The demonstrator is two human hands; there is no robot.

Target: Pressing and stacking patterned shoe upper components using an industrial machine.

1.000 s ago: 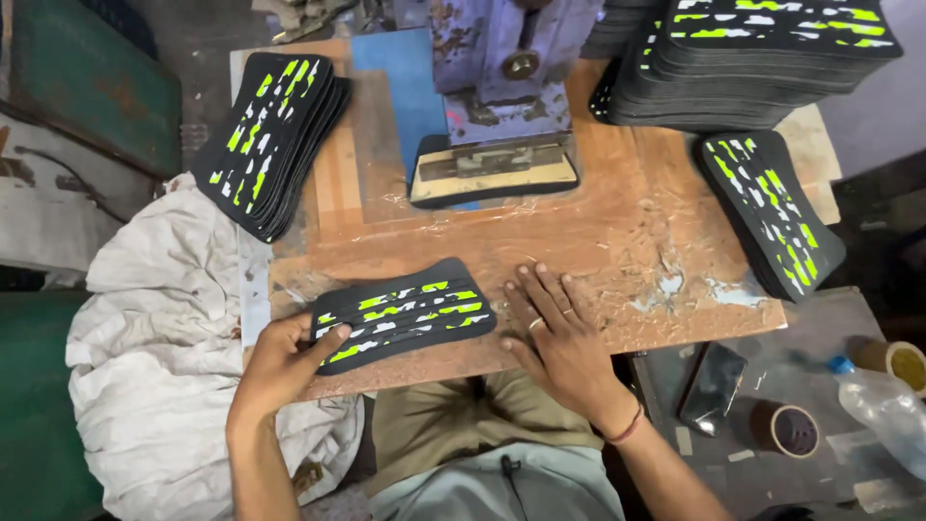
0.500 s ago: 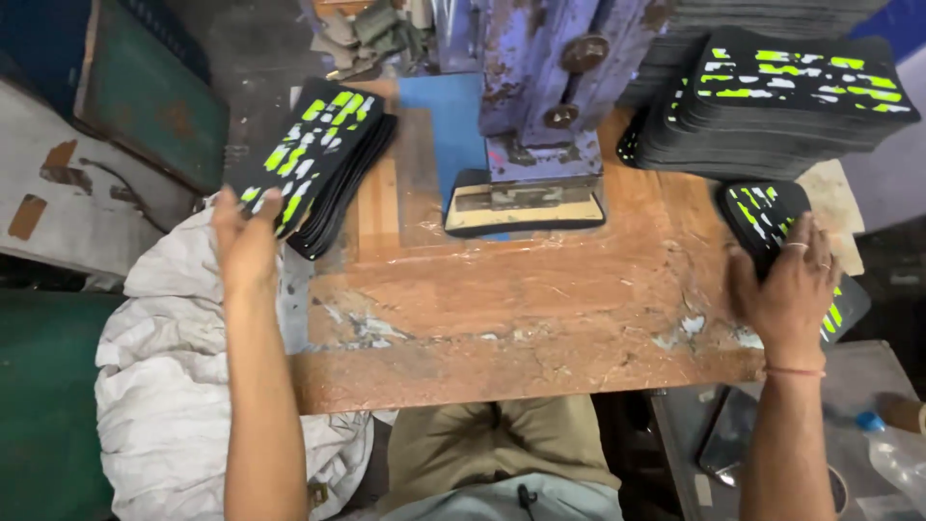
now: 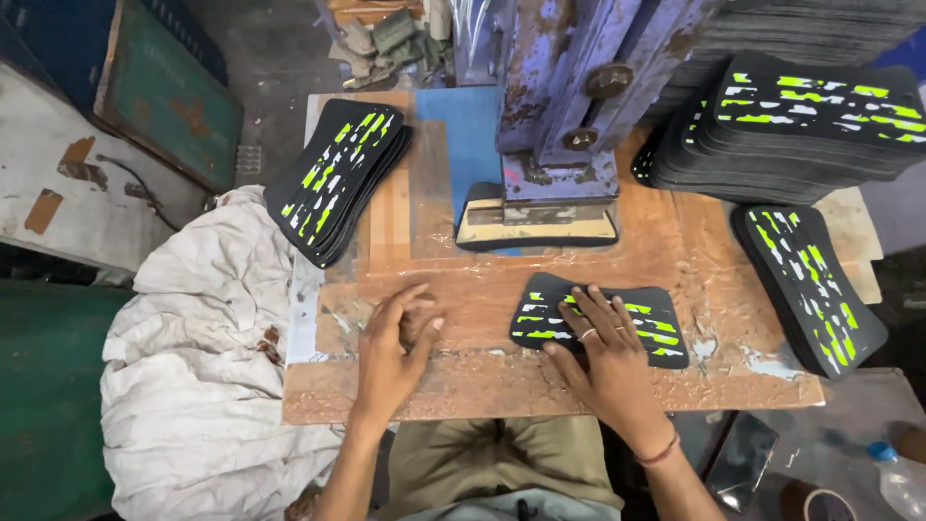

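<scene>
A black curved sheet with green and white marks (image 3: 598, 323) lies flat on the worn wooden table (image 3: 540, 386), just in front of the blue press (image 3: 555, 106). My right hand (image 3: 608, 362) rests on top of it with fingers spread, pressing it down. My left hand (image 3: 394, 347) lies flat and empty on the bare wood to the left. Under the press head sits a pale cutting die (image 3: 535, 227).
A stack of printed black sheets (image 3: 338, 178) sits at the table's left rear. A taller stack (image 3: 801, 121) stands at the right rear, a thinner one (image 3: 810, 285) at the right edge. White cloth (image 3: 193, 376) hangs left. A plastic bottle (image 3: 902, 478) lies on the floor at right.
Both hands came in from the side stacks to the table's front. My right hand brought a sheet from the right stack and laid it in front of the press.
</scene>
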